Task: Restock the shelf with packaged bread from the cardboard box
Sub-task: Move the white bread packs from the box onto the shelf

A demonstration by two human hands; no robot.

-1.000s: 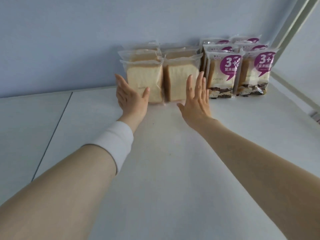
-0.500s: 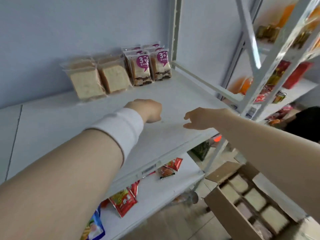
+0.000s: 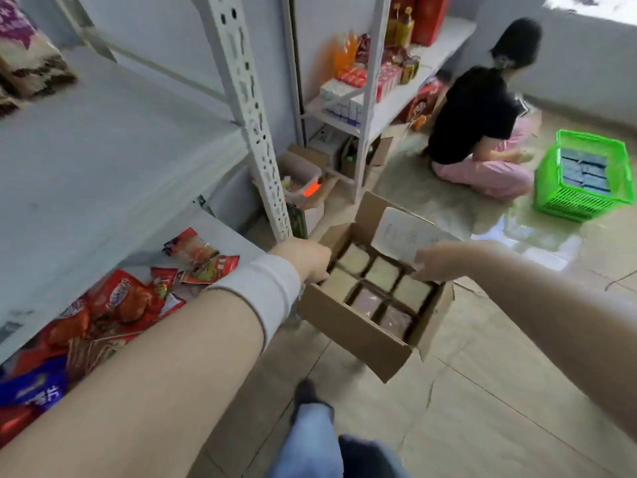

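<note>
Head view: left hand (image 3: pixel 303 258), right hand (image 3: pixel 435 262) over cardboard box (image 3: pixel 351 327); grasp hidden left, blurred right, unreadable.

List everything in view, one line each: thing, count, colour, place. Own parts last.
cardboard box: one, brown, open on the floor, centre.
bread packs: six showing, four pale, two brown, inside the box.
sheet: one, white, at the box's far flap.
shelf: one board, grey-white, left.
purple-labelled pack: at least one, on the shelf's far corner, blurred.
snack packets: many, mostly red, lower shelf, left.
basket: one, green, floor at right, holding dark packs.
second person: one, black top, pink trousers, kneeling by the far rack.
far rack: one, white, stocked with bottles and cartons.
leg: one, blue jeans, bottom centre.
left hand: white cuff, over the box's left rim; grip hidden.
right hand: bare, at the sheet's lower edge; grip blurred.
</note>
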